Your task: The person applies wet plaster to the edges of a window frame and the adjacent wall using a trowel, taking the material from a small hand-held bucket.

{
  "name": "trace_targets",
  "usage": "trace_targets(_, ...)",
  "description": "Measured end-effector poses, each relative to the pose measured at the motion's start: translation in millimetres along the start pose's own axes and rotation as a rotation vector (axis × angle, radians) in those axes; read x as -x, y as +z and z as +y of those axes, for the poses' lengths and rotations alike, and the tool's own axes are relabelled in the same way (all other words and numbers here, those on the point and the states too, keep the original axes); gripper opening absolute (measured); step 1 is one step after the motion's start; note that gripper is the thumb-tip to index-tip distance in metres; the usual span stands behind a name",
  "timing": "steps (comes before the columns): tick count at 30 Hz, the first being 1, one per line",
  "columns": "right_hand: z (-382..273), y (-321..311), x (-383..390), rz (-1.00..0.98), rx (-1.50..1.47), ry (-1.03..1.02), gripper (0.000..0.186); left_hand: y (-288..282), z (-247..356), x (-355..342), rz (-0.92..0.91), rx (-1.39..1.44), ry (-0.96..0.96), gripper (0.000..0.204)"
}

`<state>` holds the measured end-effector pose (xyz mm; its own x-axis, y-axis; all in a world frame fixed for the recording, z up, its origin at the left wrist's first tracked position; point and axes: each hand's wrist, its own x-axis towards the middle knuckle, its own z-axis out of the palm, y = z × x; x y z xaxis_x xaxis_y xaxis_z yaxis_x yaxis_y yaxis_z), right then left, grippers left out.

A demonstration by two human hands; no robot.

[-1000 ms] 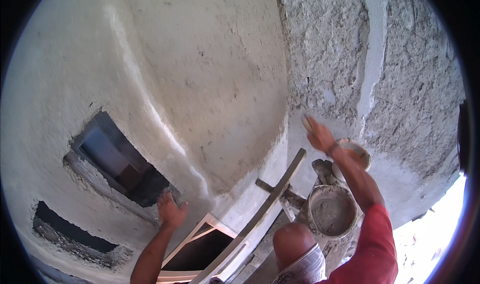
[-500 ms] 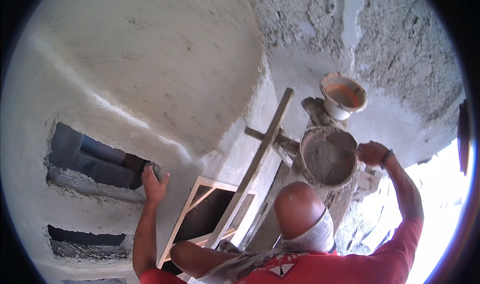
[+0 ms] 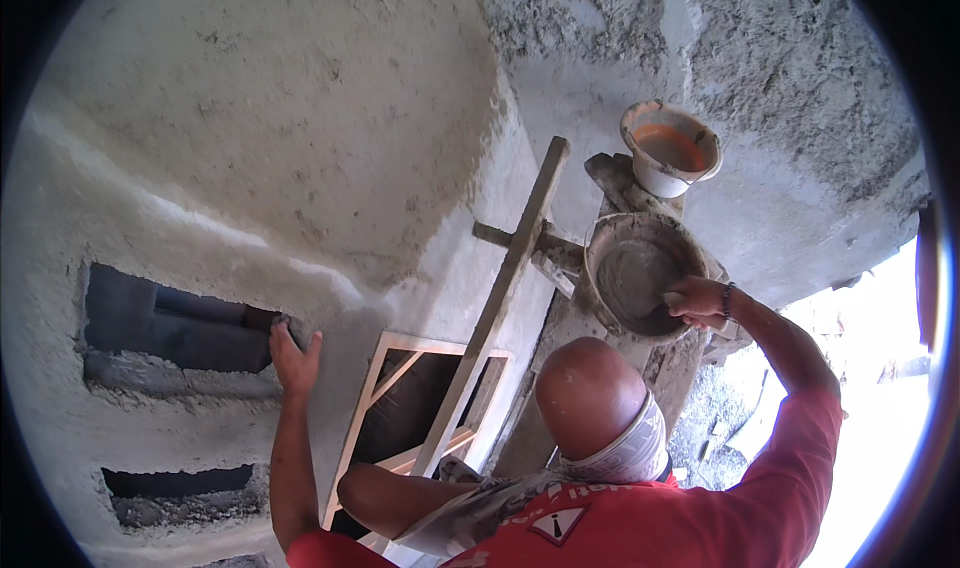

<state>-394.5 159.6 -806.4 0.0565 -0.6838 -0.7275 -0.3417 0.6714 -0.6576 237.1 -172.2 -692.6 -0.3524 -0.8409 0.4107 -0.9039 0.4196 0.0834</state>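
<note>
My right hand grips a trowel, reaching into a round bucket of wet grey mortar. The trowel's blade is mostly hidden by the hand and the mortar. My left hand rests with fingers stretched and thumb apart at the right edge of a rectangular opening in the plastered wall. Nothing shows in its grasp. Behind the mortar bucket stands a white, mortar-smeared bucket with an orange inside.
A wooden pole slants upright between the wall and the mortar bucket, crossed by a short beam. Both buckets stand on mortar-caked boards. My bent knees are close below. A wooden frame and a second wall opening lie lower left.
My right hand has moved from the bucket's right rim down and left into it, taking the trowel into the mortar. The left hand stays at the opening's edge. The view has shifted slightly.
</note>
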Motion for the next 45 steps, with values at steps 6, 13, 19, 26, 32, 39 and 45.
trace_targets(6,23.8,28.7,51.4,0.210,-0.660,-0.183,0.024,4.8,-0.4,-6.9,-0.024,0.027,-0.048,0.063)
trace_targets(13,17.1,76.0,49.7,0.372,-0.822,-0.244,0.017,9.6,-0.7,0.4,-0.107,0.198,-0.106,0.060)
trace_targets(19,-27.1,112.1,48.4,0.468,-1.256,-0.355,0.027,5.3,-13.6,-1.8,-0.159,0.232,-0.022,0.066)
trace_targets(26,-119.1,110.1,41.8,0.873,-1.580,-1.058,0.024,-4.5,-18.8,-13.9,-0.061,0.230,0.075,0.067)
trace_targets(32,-225.0,70.3,70.6,1.685,-1.245,-1.425,0.031,-6.5,-28.4,-4.0,-0.034,0.207,0.056,0.068)
trace_targets(39,-328.5,66.2,-41.8,1.867,-0.174,-0.953,0.043,-10.6,-14.1,-7.0,-0.108,0.256,-0.028,0.070)
trace_targets(45,-244.9,118.9,-71.6,1.193,0.587,-0.673,0.056,-8.0,-27.6,-3.9,-0.050,0.261,-0.028,0.066)
